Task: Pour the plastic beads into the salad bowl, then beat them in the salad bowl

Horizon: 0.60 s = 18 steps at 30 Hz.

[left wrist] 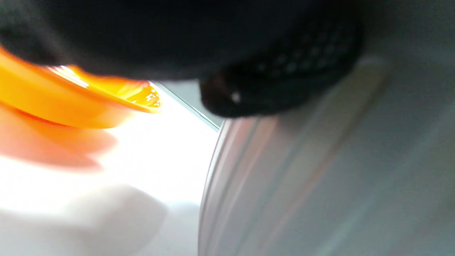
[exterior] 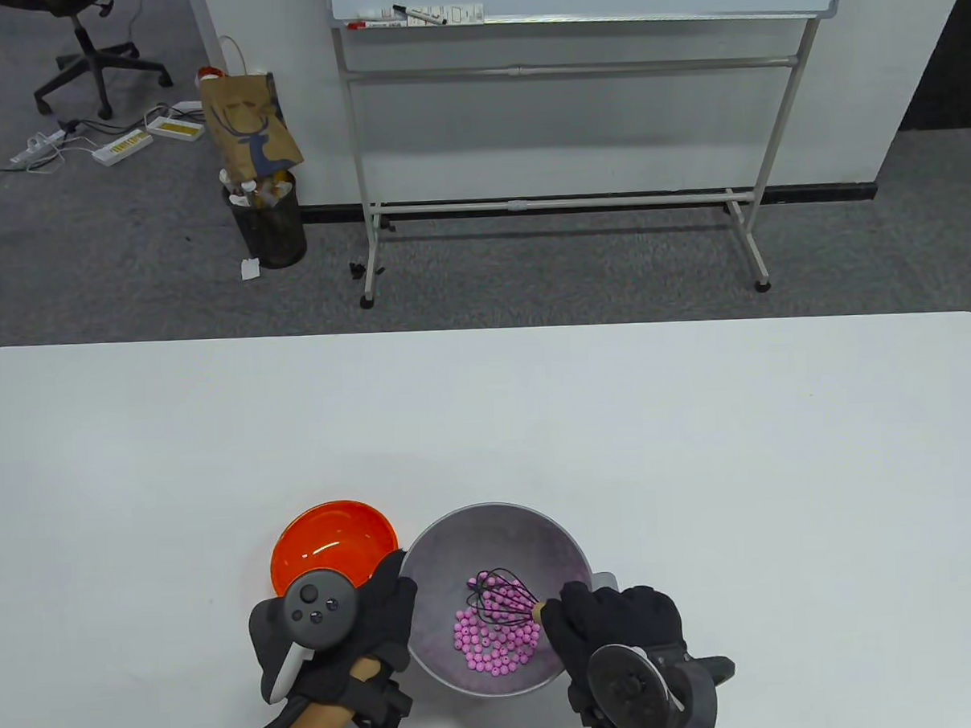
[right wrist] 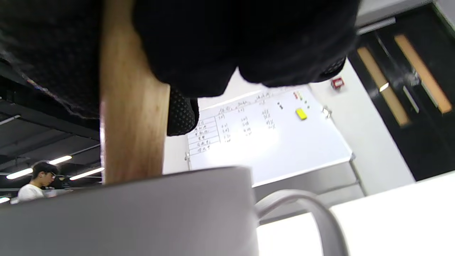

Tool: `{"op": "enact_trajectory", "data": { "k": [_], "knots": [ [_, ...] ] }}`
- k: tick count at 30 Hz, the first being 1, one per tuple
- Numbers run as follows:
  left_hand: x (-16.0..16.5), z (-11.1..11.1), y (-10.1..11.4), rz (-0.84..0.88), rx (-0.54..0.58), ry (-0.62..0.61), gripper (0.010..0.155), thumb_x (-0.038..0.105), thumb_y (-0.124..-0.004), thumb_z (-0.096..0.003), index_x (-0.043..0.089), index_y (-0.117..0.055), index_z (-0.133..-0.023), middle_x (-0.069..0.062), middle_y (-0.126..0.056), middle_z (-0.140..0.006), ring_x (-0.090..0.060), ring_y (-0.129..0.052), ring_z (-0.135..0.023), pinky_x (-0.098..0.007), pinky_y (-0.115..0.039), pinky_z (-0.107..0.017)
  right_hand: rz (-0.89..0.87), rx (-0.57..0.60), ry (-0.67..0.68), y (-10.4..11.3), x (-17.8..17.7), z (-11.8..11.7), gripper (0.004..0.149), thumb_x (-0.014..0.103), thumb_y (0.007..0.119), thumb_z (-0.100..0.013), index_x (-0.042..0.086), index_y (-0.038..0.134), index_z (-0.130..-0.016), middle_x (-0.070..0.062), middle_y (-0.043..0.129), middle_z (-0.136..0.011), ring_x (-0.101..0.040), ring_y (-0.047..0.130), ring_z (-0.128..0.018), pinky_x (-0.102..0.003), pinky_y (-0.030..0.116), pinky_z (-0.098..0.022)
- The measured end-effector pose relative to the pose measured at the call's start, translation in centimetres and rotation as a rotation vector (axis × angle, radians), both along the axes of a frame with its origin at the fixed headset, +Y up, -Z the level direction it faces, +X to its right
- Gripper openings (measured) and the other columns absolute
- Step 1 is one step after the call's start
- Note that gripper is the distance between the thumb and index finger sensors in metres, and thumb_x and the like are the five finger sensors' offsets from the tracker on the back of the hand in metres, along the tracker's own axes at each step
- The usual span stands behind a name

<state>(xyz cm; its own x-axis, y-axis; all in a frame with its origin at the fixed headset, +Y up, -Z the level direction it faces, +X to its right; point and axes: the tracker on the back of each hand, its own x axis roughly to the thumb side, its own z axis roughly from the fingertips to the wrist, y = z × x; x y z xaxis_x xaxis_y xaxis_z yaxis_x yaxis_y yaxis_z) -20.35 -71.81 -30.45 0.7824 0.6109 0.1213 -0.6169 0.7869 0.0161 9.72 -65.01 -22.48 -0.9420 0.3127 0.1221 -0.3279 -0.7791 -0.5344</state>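
From above, the round grey metal salad bowl [exterior: 496,597] sits near the front edge of the white table [exterior: 698,451], with a heap of small pink plastic beads [exterior: 498,641] lying in its lower half. The black wire head of a whisk [exterior: 502,598] rests in the beads, its pale wooden handle running right into the black-gloved right hand [exterior: 618,628], whose fingers are curled round it. The right wrist view adds what the overhead camera hides: the wooden handle [right wrist: 133,106] passing between the gloved fingers [right wrist: 249,39] and down behind a grey rim, with a curved grey handle [right wrist: 312,213] just to the right, and a whiteboard [right wrist: 270,135] and a person beyond. The black-gloved left hand [exterior: 368,626] lies against the bowl's left rim; how far its fingers curl is not clear from above. The blurred left wrist view shows a gloved fingertip [left wrist: 280,81] pressed on the bowl's outer wall [left wrist: 320,177]. A glossy orange plastic bowl [exterior: 334,543] stands just left of the salad bowl, holding no beads.
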Motion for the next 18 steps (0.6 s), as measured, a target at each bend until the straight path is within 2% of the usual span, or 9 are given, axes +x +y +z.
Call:
{"op": "enact_trajectory", "data": {
  "k": [5,9,12,16,18],
  "knots": [
    [0.0,0.0,0.0,0.001,0.0,0.0,0.055,0.045,-0.068,-0.0502,0.013,-0.077,-0.093,0.01,-0.104,-0.022,-0.006,-0.099,-0.001,-0.035,-0.092,-0.021,0.064,0.014,-0.016,1.1,0.0,0.8,0.042,0.051,0.099,-0.035,0.017,0.104,-0.058,-0.003,0.099,-0.022,-0.025,0.095,-0.016,-0.046,0.079,-0.052],
    [0.0,0.1,0.1,-0.001,0.0,0.0,0.055,0.045,-0.068,-0.0502,0.013,-0.077,-0.093,0.01,-0.104,-0.023,-0.006,-0.099,-0.001,-0.035,-0.092,-0.021,0.076,-0.037,0.033,1.9,-0.5,1.4,0.042,0.051,0.1,-0.034,0.015,0.105,-0.056,-0.003,0.098,-0.019,-0.024,0.093,-0.012,-0.045,0.081,-0.049],
    [0.0,0.1,0.1,-0.001,0.0,-0.001,0.055,0.045,-0.068,-0.0502,0.013,-0.078,-0.093,0.01,-0.104,-0.022,-0.006,-0.099,-0.001,-0.035,-0.092,-0.021,-0.002,-0.105,0.093,2.3,-0.3,1.4,0.042,0.051,0.1,-0.034,0.015,0.105,-0.055,-0.002,0.098,-0.018,-0.023,0.093,-0.01,-0.044,0.083,-0.047],
    [0.0,0.1,0.2,-0.003,0.0,-0.001,0.054,0.045,-0.068,-0.0502,0.013,-0.077,-0.093,0.01,-0.104,-0.023,-0.006,-0.099,-0.001,-0.035,-0.092,-0.021,-0.143,-0.188,0.138,1.0,0.0,0.3,0.042,0.052,0.099,-0.035,0.016,0.104,-0.056,-0.001,0.098,-0.019,-0.022,0.094,-0.01,-0.043,0.083,-0.047],
    [0.0,0.1,0.1,-0.004,0.001,0.0,0.054,0.045,-0.068,-0.0502,0.013,-0.078,-0.093,0.01,-0.104,-0.022,-0.006,-0.099,-0.001,-0.035,-0.092,-0.021,-0.189,-0.163,0.114,0.4,0.2,0.0,0.042,0.052,0.098,-0.036,0.016,0.104,-0.057,-0.001,0.098,-0.02,-0.022,0.095,-0.011,-0.044,0.083,-0.047]
  ]
}}
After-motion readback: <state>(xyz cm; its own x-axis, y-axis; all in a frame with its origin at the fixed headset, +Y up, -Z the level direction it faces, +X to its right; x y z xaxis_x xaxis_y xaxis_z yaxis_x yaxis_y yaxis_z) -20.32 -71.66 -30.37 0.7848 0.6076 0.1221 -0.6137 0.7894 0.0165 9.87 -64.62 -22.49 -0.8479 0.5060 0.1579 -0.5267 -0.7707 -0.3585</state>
